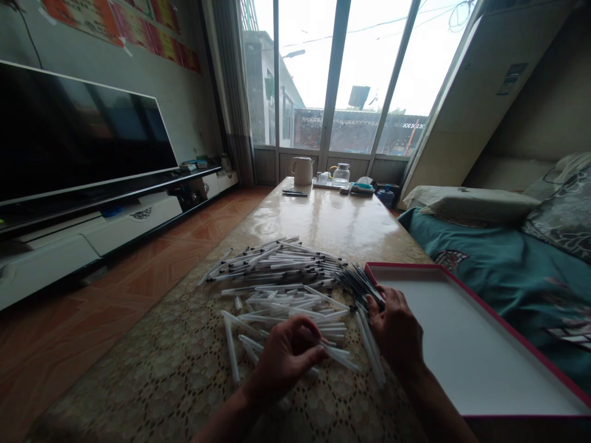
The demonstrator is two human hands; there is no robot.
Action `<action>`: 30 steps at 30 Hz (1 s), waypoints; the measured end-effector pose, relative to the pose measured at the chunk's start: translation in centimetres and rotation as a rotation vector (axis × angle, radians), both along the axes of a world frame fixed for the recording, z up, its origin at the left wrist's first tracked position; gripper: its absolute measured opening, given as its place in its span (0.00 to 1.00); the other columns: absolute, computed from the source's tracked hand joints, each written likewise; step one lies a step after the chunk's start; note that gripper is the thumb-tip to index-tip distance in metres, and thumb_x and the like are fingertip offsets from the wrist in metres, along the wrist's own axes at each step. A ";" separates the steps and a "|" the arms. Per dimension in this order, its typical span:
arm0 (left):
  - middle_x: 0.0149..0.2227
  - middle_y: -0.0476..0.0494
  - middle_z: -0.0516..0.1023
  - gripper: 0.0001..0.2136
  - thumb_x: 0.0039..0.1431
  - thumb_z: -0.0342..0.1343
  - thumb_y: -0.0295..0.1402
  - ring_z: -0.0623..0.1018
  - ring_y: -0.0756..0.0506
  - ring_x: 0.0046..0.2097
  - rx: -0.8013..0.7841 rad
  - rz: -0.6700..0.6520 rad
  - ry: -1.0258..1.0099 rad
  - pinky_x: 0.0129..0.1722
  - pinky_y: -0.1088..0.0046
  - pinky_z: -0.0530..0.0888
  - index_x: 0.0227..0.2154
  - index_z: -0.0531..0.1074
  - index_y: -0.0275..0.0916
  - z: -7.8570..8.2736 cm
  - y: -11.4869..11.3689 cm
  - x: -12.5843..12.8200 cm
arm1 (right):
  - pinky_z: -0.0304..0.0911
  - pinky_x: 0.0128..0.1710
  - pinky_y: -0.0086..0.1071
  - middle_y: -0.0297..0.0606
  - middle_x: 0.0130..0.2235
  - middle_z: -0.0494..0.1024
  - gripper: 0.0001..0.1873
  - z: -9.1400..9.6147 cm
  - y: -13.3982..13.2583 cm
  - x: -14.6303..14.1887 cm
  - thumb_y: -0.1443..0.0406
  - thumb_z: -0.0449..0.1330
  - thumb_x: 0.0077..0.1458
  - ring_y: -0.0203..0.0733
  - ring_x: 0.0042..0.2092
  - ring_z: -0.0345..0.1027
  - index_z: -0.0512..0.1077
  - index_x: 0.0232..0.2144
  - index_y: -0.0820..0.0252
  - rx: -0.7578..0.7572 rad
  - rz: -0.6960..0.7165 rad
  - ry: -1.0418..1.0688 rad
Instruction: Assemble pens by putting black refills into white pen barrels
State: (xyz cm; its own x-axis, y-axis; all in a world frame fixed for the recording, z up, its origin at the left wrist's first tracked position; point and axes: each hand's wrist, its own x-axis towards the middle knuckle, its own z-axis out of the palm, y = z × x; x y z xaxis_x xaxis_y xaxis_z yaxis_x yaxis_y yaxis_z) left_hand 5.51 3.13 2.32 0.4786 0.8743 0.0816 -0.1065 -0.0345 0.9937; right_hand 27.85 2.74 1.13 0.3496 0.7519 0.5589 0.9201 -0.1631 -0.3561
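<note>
My left hand is closed in a pinch on a pale, translucent pen barrel, low over the near part of the table. My right hand is at a bundle of thin, dark pen refills, its fingers curled at their near ends. Whether it grips one refill or several is hidden. Loose clear barrels lie between the hands and beyond them. Farther off is a heap of white pens with black tips. A few long barrels lie just left of my right wrist.
A shallow white tray with a red rim lies to the right, beside my right forearm. At the table's far end stand a kettle, a glass jug and a tissue pack. A bed flanks the table's right side.
</note>
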 end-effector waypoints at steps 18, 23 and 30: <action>0.34 0.44 0.78 0.05 0.54 0.56 0.27 0.75 0.42 0.38 0.703 0.151 0.526 0.39 0.68 0.69 0.33 0.72 0.42 2.2 -0.1 -1.6 | 0.64 0.33 0.35 0.45 0.39 0.75 0.13 -0.6 0.0 -0.9 0.62 0.47 0.59 0.46 0.36 0.71 0.68 0.40 0.62 0.035 0.123 0.045; 0.38 0.42 0.79 0.08 0.53 0.53 0.28 0.77 0.40 0.40 0.729 0.277 0.822 0.41 0.68 0.69 0.35 0.74 0.43 4.1 5.4 -5.6 | 0.64 0.33 0.34 0.45 0.40 0.75 0.12 -0.7 0.1 -0.9 0.62 0.48 0.59 0.47 0.38 0.71 0.68 0.40 0.62 0.039 0.140 0.039; 0.35 0.39 0.79 0.08 0.50 0.53 0.24 0.75 0.38 0.42 0.786 0.311 1.243 0.42 0.67 0.68 0.31 0.75 0.41 2.3 12.7 -8.6 | 0.64 0.32 0.33 0.44 0.40 0.75 0.11 -1.2 0.3 -0.6 0.62 0.48 0.59 0.45 0.37 0.70 0.68 0.39 0.61 0.026 0.160 0.040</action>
